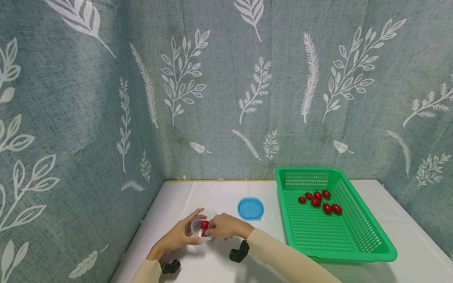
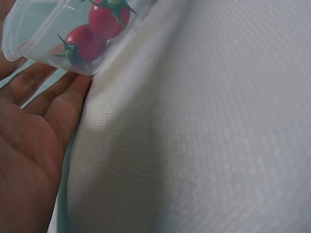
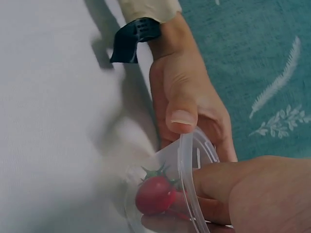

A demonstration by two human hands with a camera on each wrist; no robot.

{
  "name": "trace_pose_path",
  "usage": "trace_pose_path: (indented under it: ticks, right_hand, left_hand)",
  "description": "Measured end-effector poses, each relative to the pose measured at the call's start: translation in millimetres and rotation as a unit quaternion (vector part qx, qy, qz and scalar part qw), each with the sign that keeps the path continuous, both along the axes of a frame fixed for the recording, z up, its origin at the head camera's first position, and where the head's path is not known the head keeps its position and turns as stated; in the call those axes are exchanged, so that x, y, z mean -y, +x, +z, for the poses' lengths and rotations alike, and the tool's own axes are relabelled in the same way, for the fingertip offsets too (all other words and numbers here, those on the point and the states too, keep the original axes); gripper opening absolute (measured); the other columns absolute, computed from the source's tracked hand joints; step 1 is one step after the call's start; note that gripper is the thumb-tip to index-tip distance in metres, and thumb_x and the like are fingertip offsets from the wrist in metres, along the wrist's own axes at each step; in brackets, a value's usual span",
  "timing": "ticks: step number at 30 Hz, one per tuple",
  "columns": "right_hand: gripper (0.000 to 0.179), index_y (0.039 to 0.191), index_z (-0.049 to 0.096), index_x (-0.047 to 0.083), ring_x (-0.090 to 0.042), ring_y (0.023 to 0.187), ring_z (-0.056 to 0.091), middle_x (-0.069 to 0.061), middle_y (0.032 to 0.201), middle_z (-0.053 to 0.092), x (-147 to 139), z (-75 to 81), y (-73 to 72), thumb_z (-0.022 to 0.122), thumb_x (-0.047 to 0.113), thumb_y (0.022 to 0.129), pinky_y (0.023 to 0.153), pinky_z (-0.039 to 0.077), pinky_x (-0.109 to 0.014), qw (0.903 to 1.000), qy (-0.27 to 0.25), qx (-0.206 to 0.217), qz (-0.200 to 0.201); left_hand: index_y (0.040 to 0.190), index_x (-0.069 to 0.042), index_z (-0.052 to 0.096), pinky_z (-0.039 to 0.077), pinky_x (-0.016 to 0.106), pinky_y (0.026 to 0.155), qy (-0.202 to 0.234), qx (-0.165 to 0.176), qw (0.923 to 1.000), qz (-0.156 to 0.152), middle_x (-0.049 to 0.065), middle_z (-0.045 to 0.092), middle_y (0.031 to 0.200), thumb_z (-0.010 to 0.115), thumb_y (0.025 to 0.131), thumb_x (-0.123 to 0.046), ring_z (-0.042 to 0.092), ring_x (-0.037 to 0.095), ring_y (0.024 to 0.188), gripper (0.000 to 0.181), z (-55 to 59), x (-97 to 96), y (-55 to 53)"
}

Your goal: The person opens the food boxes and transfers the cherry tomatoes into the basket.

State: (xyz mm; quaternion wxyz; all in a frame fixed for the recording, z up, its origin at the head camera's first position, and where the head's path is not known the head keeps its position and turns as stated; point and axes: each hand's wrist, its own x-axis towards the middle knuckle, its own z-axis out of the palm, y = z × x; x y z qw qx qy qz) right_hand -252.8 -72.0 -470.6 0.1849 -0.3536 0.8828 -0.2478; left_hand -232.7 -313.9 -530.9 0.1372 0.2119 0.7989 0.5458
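A clear plastic tub (image 1: 196, 228) stands tilted on the white table. My left hand (image 1: 179, 236) holds it, thumb on the near side and fingers around the far side; in the right wrist view that thumb lies against the rim. Two cherry tomatoes with green stems are inside: one cherry tomato (image 2: 85, 43) lies beside another cherry tomato (image 2: 109, 22). The fingers of my right hand (image 1: 223, 226) reach through the mouth of the tub and pinch a tomato, partly hidden by them. In the right wrist view, the other cherry tomato (image 3: 155, 195) shows through the wall.
Behind my right hand lies a blue lid (image 1: 250, 208). A green basket (image 1: 313, 243) stands to the right, with several cherry tomatoes (image 1: 316, 202) toward its back. A patterned cloth (image 1: 219, 98) hangs behind the table and along its left side.
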Motion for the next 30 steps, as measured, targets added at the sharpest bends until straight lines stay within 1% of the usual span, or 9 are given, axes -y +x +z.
trace_pose_path:
  ticks: [5,8,10,12,16,20,24,28,30]
  right_hand:
    - [0.015,0.104,0.076,0.018,-0.018,0.050,0.057,0.008,0.082,0.067,-4.3,-2.3,-2.9,0.065,0.029,0.101,0.042,0.041,-0.026,0.9973,-0.049,0.055,0.006]
    - [0.011,0.101,0.076,0.017,-0.013,0.048,0.050,0.004,0.080,0.067,-5.0,-2.1,-3.2,0.069,0.025,0.098,0.041,0.038,-0.025,0.9943,-0.075,0.076,0.000]
    - [0.010,0.100,0.076,0.015,-0.011,0.047,0.045,0.001,0.079,0.068,-5.2,-1.3,-3.5,0.071,0.023,0.097,0.041,0.036,-0.024,0.9920,-0.090,0.089,-0.003]
    - [0.010,0.100,0.077,0.014,-0.010,0.047,0.042,0.001,0.080,0.069,-5.6,-0.4,-3.7,0.072,0.022,0.097,0.041,0.034,-0.024,0.9903,-0.098,0.098,-0.006]
    - [0.007,0.099,0.078,0.016,-0.009,0.047,0.042,0.005,0.078,0.067,-7.0,-0.4,-4.5,0.072,0.020,0.096,0.042,0.032,-0.023,0.9875,-0.111,0.111,-0.013]
    - [0.005,0.094,0.078,0.016,-0.007,0.049,0.040,0.005,0.073,0.063,-7.5,-0.9,-4.7,0.073,0.016,0.094,0.044,0.031,-0.023,0.9819,-0.136,0.130,-0.022]
    - [0.004,0.093,0.078,0.015,-0.007,0.051,0.040,0.009,0.074,0.066,-8.1,-0.9,-4.1,0.074,0.015,0.093,0.046,0.033,-0.023,0.9794,-0.150,0.133,-0.025]
    - [0.005,0.093,0.078,0.013,-0.006,0.061,0.050,0.010,0.077,0.069,-9.1,-1.2,-4.7,0.078,0.016,0.090,0.054,0.040,-0.024,0.9796,-0.160,0.119,-0.024]
    - [0.007,0.092,0.078,0.013,-0.006,0.068,0.056,0.009,0.078,0.070,-9.2,-1.6,-5.2,0.081,0.017,0.087,0.060,0.044,-0.024,0.9793,-0.167,0.111,-0.025]
  left_hand:
    - [0.167,-0.014,0.013,0.028,0.069,0.111,0.000,-0.001,1.0000,-0.002,0.016,0.038,0.161,0.082,0.090,-0.015,0.021,0.043,0.152,0.103,0.1,-0.4,1.2]
    - [0.167,-0.014,0.013,0.028,0.070,0.111,-0.003,-0.003,1.0000,-0.003,0.016,0.038,0.161,0.082,0.090,-0.015,0.020,0.044,0.152,0.103,0.3,-0.5,1.1]
    - [0.167,-0.015,0.013,0.030,0.067,0.111,-0.008,-0.004,1.0000,0.001,0.014,0.038,0.161,0.082,0.090,-0.015,0.020,0.042,0.152,0.102,0.4,-0.7,0.8]
    - [0.167,-0.015,0.013,0.034,0.063,0.110,-0.013,-0.008,0.9999,0.001,0.013,0.039,0.161,0.082,0.091,-0.015,0.021,0.041,0.152,0.102,0.3,-1.0,0.4]
    - [0.166,-0.015,0.014,0.039,0.049,0.106,-0.020,-0.013,0.9997,0.004,0.012,0.040,0.160,0.082,0.090,-0.015,0.025,0.039,0.150,0.102,0.0,-1.0,-0.2]
    - [0.166,-0.015,0.015,0.042,0.037,0.095,-0.017,-0.012,0.9998,0.003,0.014,0.040,0.159,0.082,0.090,-0.014,0.033,0.036,0.142,0.102,-0.1,-0.5,-0.8]
    - [0.166,-0.014,0.015,0.041,0.033,0.088,-0.018,-0.013,0.9997,0.002,0.015,0.040,0.159,0.082,0.090,-0.016,0.036,0.035,0.131,0.102,-0.3,-0.2,-1.2]
    - [0.166,-0.016,0.016,0.040,0.036,0.096,-0.028,-0.011,0.9995,0.013,0.014,0.038,0.161,0.084,0.089,-0.019,0.032,0.033,0.139,0.103,0.0,-0.3,-0.7]
    - [0.166,-0.017,0.017,0.040,0.040,0.102,-0.030,-0.009,0.9994,0.018,0.013,0.037,0.162,0.084,0.088,-0.019,0.026,0.033,0.146,0.104,0.7,-0.4,-0.1]
